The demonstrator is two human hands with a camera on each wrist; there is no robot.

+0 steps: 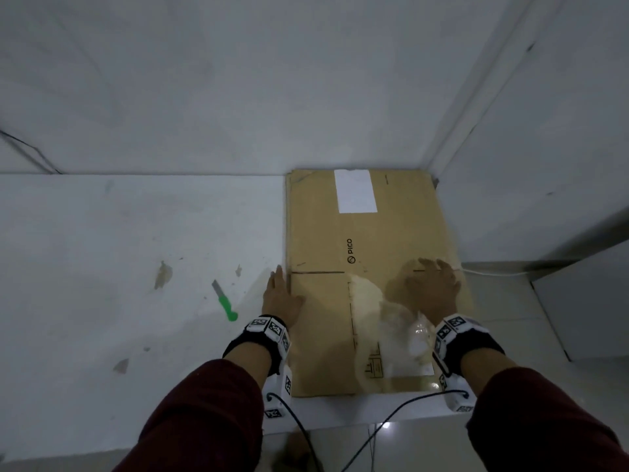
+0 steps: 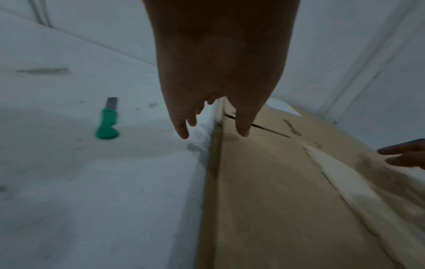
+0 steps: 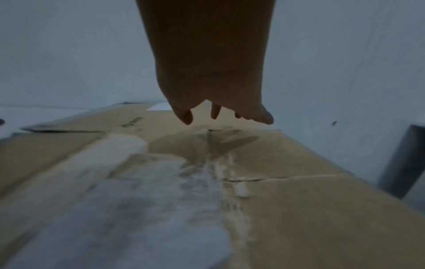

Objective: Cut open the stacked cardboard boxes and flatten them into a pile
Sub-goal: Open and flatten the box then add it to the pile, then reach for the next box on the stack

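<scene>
Brown cardboard, already flattened point(image 1: 371, 253), lies on the right part of the white surface point(image 1: 136, 233), its far end pushed up toward the wall corner and its long axis running near to far, away from the person. It seems to be more than one sheet, since the left wrist view shows a layered edge along its left side, though how many I cannot tell. The left hand point(image 1: 280, 296) sits astride that left edge with its fingers point(image 2: 181, 127) straight and a little spread, the thumb side over the board and the rest over the bare surface; whether it touches is hard to judge. The right hand point(image 1: 432, 289) is over the right half of the board, just beyond a patch of torn white tape and clear film point(image 1: 391, 321), with its fingers point(image 3: 264, 116) splayed and loose, holding nothing (in the right wrist view they appear to hover a little above the cardboard, casting a shadow). The green-handled knife point(image 1: 224, 303) lies on the surface to the left of the pile, blade pointing away and slightly left, clearly nearer the left hand than the right. If another box is to be cut, the left hand looks the one better placed to reach it; no uncut box shows here.
</scene>
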